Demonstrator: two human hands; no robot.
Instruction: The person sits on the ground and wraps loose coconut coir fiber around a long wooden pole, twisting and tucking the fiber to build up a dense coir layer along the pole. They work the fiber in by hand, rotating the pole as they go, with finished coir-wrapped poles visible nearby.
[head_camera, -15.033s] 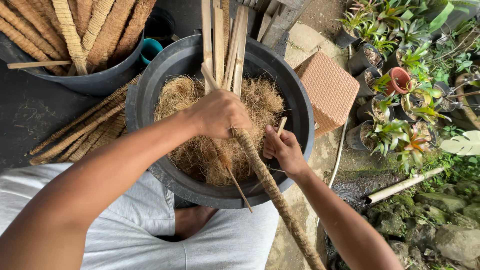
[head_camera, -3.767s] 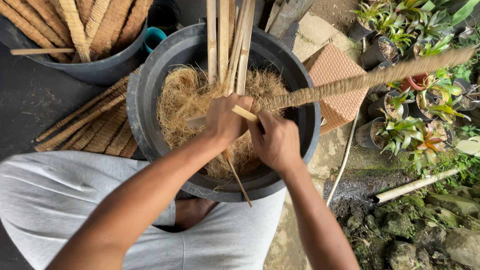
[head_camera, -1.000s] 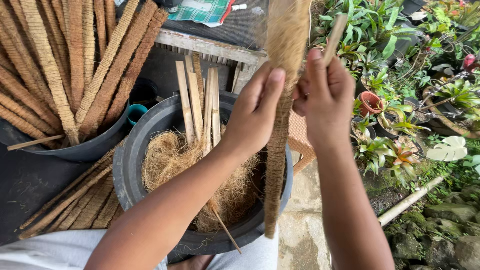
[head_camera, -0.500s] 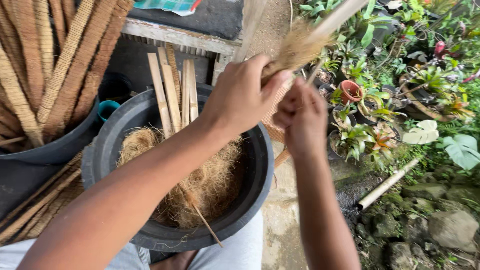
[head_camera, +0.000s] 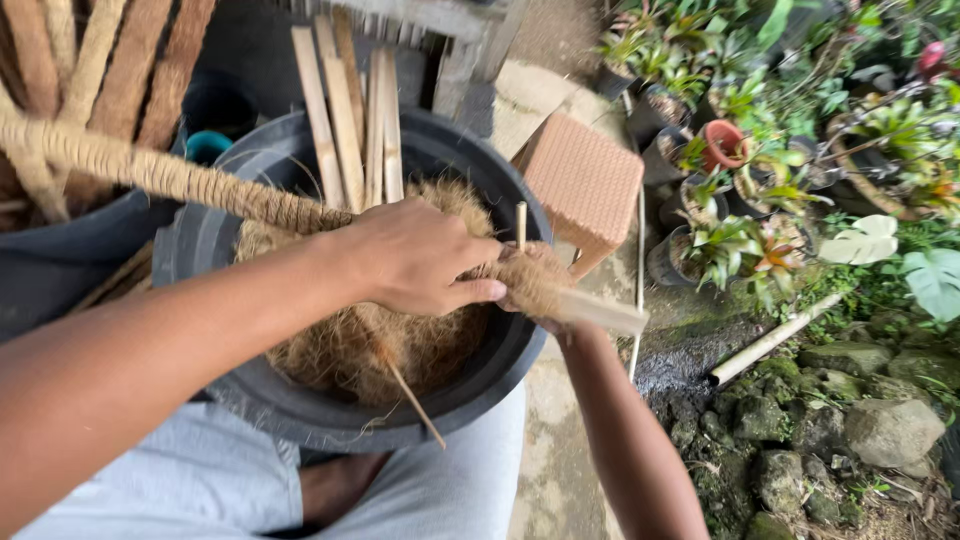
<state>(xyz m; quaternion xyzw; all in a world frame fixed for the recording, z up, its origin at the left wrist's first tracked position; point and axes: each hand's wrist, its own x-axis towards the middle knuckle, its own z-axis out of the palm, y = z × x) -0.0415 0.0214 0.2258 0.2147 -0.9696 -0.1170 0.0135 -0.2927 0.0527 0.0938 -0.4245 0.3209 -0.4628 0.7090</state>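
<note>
The left hand (head_camera: 415, 262) closes its grip around the fibre-wrapped pole (head_camera: 190, 180) near its right end, above the black tub (head_camera: 200, 260). The right hand (head_camera: 545, 300), mostly hidden beneath, holds the bare wooden tip (head_camera: 600, 312) where a fibre clump bunches. The pole's long axis runs leftward from both hands, rising toward the tub's upper-left rim. Loose fibre (head_camera: 330, 350) fills the tub; 5 slats (head_camera: 350, 110) lean at its far edge.
</note>
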